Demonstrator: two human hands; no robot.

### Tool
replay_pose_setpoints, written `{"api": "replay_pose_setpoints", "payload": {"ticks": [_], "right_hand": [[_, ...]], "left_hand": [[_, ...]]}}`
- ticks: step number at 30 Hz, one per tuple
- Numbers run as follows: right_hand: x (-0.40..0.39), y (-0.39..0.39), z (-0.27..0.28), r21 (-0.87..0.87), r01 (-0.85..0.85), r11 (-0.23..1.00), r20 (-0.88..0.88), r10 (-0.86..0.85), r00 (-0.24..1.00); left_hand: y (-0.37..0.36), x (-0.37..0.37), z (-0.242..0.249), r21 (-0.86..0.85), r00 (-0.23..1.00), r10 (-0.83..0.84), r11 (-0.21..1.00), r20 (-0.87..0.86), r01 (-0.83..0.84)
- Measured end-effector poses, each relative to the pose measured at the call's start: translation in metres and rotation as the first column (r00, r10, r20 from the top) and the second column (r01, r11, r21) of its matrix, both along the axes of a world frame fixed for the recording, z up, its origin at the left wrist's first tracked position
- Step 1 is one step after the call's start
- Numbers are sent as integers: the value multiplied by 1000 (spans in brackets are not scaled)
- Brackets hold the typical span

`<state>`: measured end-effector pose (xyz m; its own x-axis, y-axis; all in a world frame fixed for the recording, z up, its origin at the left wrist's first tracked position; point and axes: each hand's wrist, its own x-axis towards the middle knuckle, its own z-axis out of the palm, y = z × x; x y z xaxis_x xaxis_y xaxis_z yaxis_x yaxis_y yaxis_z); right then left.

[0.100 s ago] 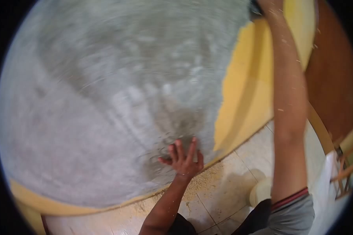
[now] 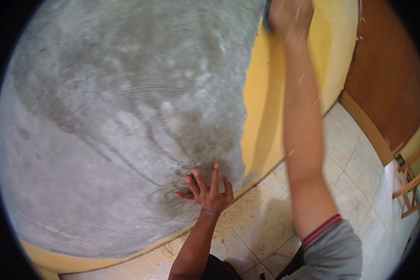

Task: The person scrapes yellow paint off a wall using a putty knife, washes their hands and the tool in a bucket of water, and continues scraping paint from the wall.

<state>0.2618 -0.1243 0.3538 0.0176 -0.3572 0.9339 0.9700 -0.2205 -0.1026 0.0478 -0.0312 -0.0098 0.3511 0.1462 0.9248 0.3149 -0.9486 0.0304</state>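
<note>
My left hand [image 2: 211,193] lies with fingers spread against the lower part of a grey, patchy wall [image 2: 79,177]. Stretched far up at the top right, my right hand [image 2: 291,17] is closed round a dark tool [image 2: 267,16], mostly hidden by the hand and cut off by the frame edge. The tool is over the border between the grey surface and the yellow paint [image 2: 261,93]. Small light flecks fly around my right arm.
Yellowish crumbs [image 2: 238,214] lie on the tiled floor [image 2: 350,196] along the wall's foot. A brown door-like panel [image 2: 387,70] stands at the right, with a wooden chair or rack [image 2: 411,186] below it.
The view has shifted, so the wall and both arms appear further left. More of the right hand shows at the top. The left hand remains spread on the wall.
</note>
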Motion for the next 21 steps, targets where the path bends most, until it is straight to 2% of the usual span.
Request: {"api": "replay_pose_setpoints", "payload": {"ticks": [1, 2, 3, 5, 6, 8, 9, 10, 12, 14, 15, 16, 17, 18, 19, 20, 21], "right_hand": [[-5, -1, -46, -101, 53, 993, -313, -82, 946], [-13, 14, -114, 15, -148, 989, -218, 148, 965], [-47, 20, -178, 156, -288, 945, -463, 327, 824], [-71, 32, -320, 185, -313, 931, -600, 360, 714], [-89, 38, -393, 201, -273, 941, -670, 335, 663], [-130, 46, -532, 230, -174, 957, -851, 285, 442], [-149, 57, -596, 374, -41, 926, -889, 371, 269], [-156, 76, -676, 795, 230, 561, -556, 826, -93], [-181, 51, -627, 712, 261, 652, -505, 733, -455], [-168, 52, -615, 750, 10, 661, -633, 722, -278], [-138, 70, -644, 754, 86, 651, -626, 752, -208], [-121, 56, -596, 715, 80, 695, -678, 717, -165], [-108, 25, -521, 374, -16, 927, -924, 372, -86], [-102, 6, -455, 505, -44, 862, -857, 507, 94], [-71, -12, -427, 349, -166, 922, -841, 387, 378], [-52, -38, -395, 121, -228, 966, -813, 228, 535], [-28, -61, -376, -110, -218, 970, -766, 57, 641]], "left_hand": [[9, 3, 3, 21, 1000, 15, 1000, 8, -16], [18, -10, 0, 40, 999, 37, 999, -17, -36], [26, -29, 4, 66, 998, 31, 997, -63, -27], [27, -28, 6, 66, 997, 41, 997, -64, -37], [25, -28, 7, 59, 997, 42, 998, -66, -38], [18, -24, 3, 66, 997, 23, 998, -78, -18], [15, -27, 3, 63, 996, 34, 998, -80, -29], [21, -27, 4, 77, 996, 47, 996, -73, -42], [22, -24, 6, 98, 997, 58, 994, -59, -52], [18, -21, 4, 72, 996, 58, 996, -61, -53], [14, -17, 3, 26, 998, 56, 998, -30, -56], [9, -13, 0, -28, 999, 54, 998, -5, -54], [2, -7, 0, -53, 999, 40, 998, -4, -40], [-1, -2, -2, -32, 998, 51, 998, -23, -52], [-10, 5, -6, -25, 998, 59, 998, -39, -60], [-16, 13, -12, -70, 988, -7, 998, -153, -4], [-31, 15, -22, -126, 958, -85, 991, -275, 52]]}}
